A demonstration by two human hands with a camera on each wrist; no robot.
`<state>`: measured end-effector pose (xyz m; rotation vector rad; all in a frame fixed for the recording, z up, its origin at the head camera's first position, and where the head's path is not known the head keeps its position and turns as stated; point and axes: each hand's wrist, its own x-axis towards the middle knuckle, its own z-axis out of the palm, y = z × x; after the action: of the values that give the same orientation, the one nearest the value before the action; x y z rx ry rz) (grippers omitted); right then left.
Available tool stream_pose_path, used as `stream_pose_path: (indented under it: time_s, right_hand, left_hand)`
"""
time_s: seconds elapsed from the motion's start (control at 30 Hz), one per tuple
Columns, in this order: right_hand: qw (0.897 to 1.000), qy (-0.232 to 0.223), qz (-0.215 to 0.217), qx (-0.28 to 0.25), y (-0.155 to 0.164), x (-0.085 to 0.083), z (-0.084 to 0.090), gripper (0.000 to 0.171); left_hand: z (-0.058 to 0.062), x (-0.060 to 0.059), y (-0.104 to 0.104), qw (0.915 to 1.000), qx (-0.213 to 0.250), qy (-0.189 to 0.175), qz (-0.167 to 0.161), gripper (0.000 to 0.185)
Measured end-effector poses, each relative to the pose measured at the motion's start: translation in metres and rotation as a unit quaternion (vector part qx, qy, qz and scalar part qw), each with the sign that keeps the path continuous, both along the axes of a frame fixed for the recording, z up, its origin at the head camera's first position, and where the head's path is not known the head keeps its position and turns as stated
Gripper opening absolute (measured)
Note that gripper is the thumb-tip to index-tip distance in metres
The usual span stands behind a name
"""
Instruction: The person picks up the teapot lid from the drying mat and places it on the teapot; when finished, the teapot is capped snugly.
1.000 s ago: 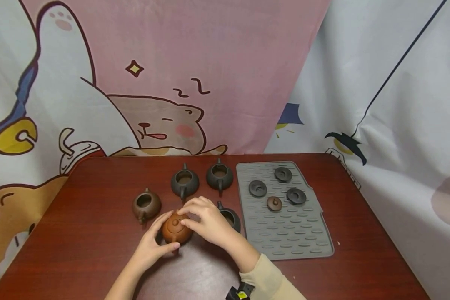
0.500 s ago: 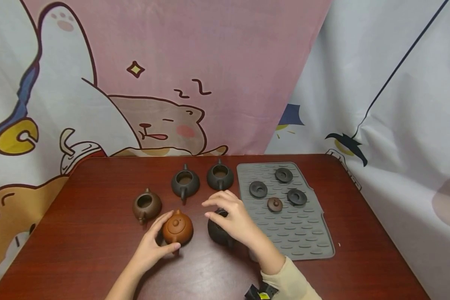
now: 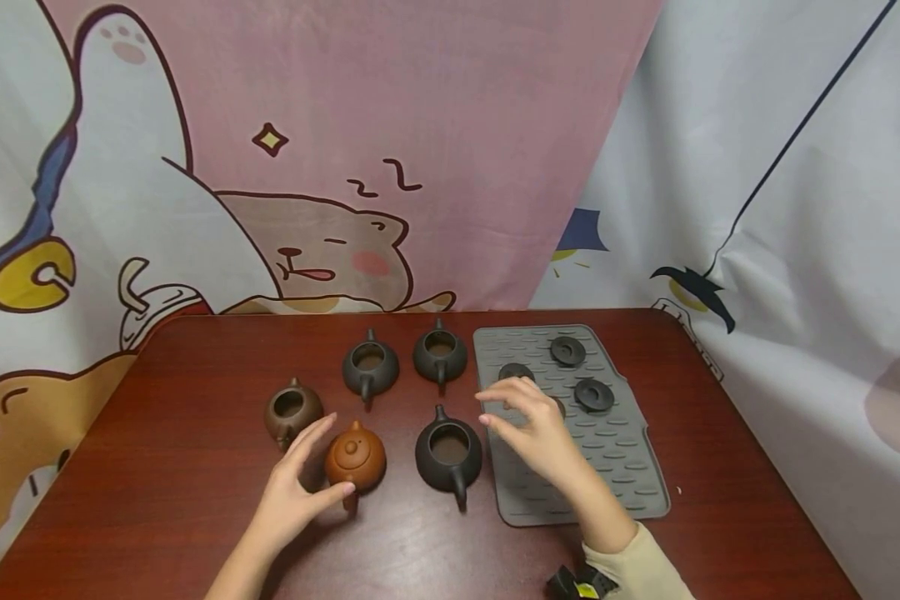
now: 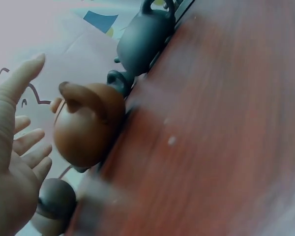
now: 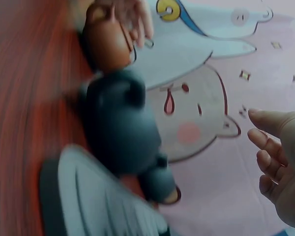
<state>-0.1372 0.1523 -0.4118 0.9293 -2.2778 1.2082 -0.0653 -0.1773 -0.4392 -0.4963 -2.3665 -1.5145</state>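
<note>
My left hand (image 3: 288, 496) is spread beside the small orange-brown teapot (image 3: 365, 473), which stands with its lid (image 3: 351, 451) on. The left wrist view shows the fingers apart from its body. My right hand (image 3: 543, 433) hovers over the left part of the grey mat (image 3: 607, 475), fingers loosely bent, nothing between them. It covers most of a small brown lid (image 3: 560, 406) and part of a dark lid (image 3: 516, 371). Two more dark lids, a far one (image 3: 567, 351) and a nearer one (image 3: 594, 395), show fully. Between the hands stands a lidless black teapot (image 3: 429, 468).
A brown lidless teapot (image 3: 306, 414) stands left of the orange one. Toward the table's back edge are two more dark lidless teapots, a left one (image 3: 385, 377) and a right one (image 3: 456, 365). A printed curtain (image 3: 465, 150) hangs behind the table (image 3: 157, 483).
My right hand has left the orange teapot's lid and moved right, past the black teapot, to above the mat. My left hand has let go of the orange teapot and drawn slightly left.
</note>
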Motion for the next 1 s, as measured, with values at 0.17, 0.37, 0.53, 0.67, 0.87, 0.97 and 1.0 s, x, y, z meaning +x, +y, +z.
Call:
stream_pose_path:
  time_s: [0.17, 0.37, 0.53, 0.67, 0.87, 0.97, 1.0]
  right_hand:
    - [0.999, -0.006, -0.043, 0.011, 0.026, -0.003, -0.008, 0.035]
    - [0.997, -0.022, -0.074, 0.026, 0.051, -0.006, -0.016, 0.034]
    - [0.994, -0.039, -0.096, 0.040, 0.068, -0.010, -0.025, 0.035]
    - [0.991, -0.053, -0.114, 0.056, 0.080, -0.014, -0.033, 0.035]
    - [0.985, -0.089, -0.127, 0.074, 0.093, -0.017, -0.041, 0.033]
    - [0.983, -0.101, -0.129, 0.083, 0.098, -0.019, -0.045, 0.033]
    - [0.982, -0.104, -0.129, 0.086, 0.100, -0.020, -0.046, 0.032]
  left_hand:
    - [0.008, 0.000, -0.008, 0.9995, 0.000, 0.024, 0.019, 0.082]
    - [0.014, -0.002, -0.019, 0.9970, 0.005, 0.050, 0.059, 0.079]
    - [0.015, -0.005, -0.030, 0.9950, 0.017, 0.042, 0.090, 0.079]
    - [0.006, -0.012, -0.042, 0.9928, 0.021, 0.030, 0.114, 0.081]
    - [-0.017, -0.024, -0.063, 0.9881, 0.026, -0.028, 0.149, 0.088]
    - [-0.021, -0.028, -0.070, 0.9865, 0.033, -0.049, 0.152, 0.089]
    - [-0.022, -0.029, -0.071, 0.9862, 0.036, -0.054, 0.152, 0.089]
